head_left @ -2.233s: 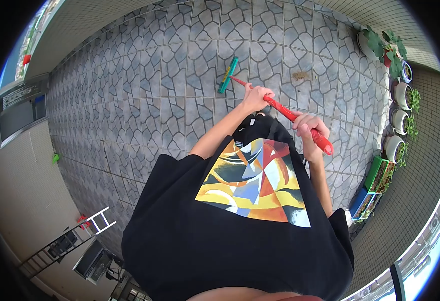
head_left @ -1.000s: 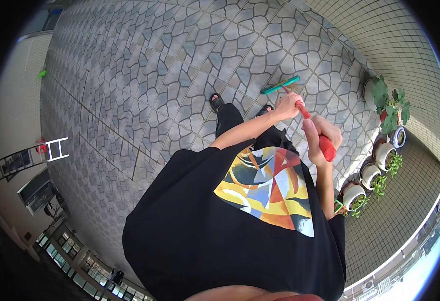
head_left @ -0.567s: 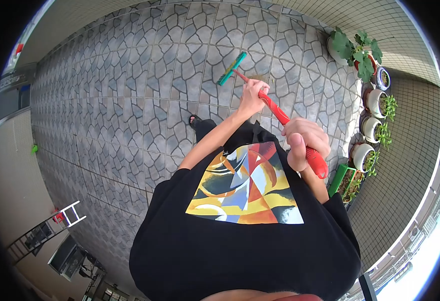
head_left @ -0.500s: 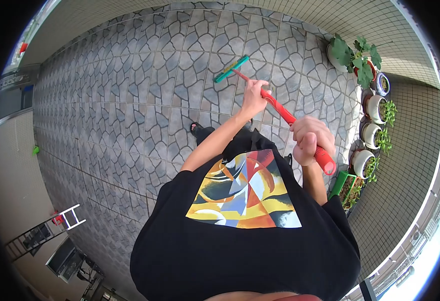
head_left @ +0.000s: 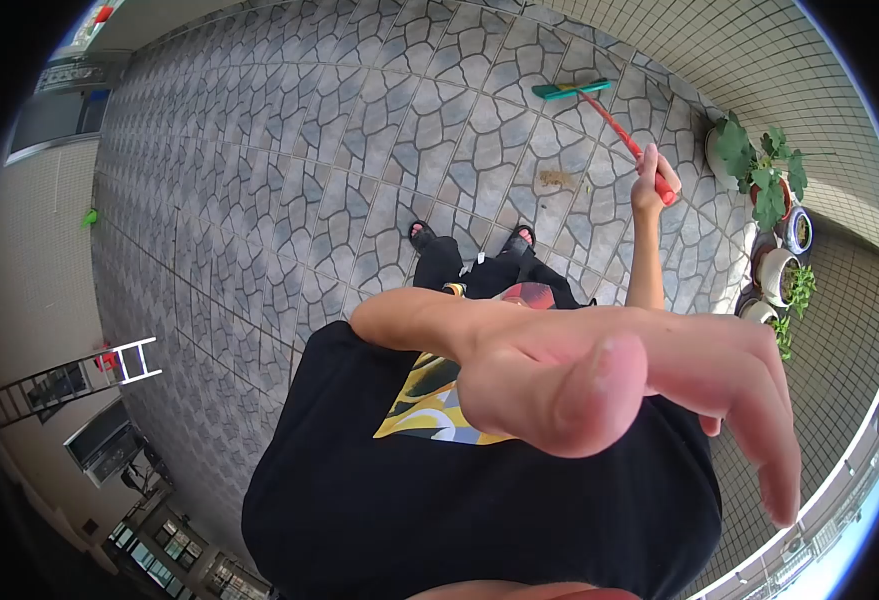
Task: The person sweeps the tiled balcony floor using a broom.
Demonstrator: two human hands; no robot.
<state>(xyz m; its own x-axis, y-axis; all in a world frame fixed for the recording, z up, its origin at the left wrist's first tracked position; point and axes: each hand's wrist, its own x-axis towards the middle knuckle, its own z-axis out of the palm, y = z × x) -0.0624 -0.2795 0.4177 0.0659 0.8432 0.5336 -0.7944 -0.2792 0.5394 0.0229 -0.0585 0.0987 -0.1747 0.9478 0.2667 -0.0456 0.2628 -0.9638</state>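
My left hand (head_left: 609, 375) is very close to the camera, in front of my chest, with its fingers apart and nothing in it. Farther out at the upper right, my right hand (head_left: 656, 180) is closed around the red handle (head_left: 614, 127) of a broom, close to the handle's end. The broom's green head (head_left: 572, 90) rests on the stone-patterned floor beyond my feet. A small patch of brown debris (head_left: 557, 179) lies on the floor between the broom head and my feet.
Potted plants (head_left: 762, 160) and white pots (head_left: 777, 277) line the tiled wall at the right. A ladder (head_left: 79, 376) is at the lower left. My sandalled feet (head_left: 421, 234) are on the patterned floor (head_left: 289, 200).
My left hand has let go of the handle and come up close to the camera. My right hand and the broom have moved away and up in the view; the debris now shows.
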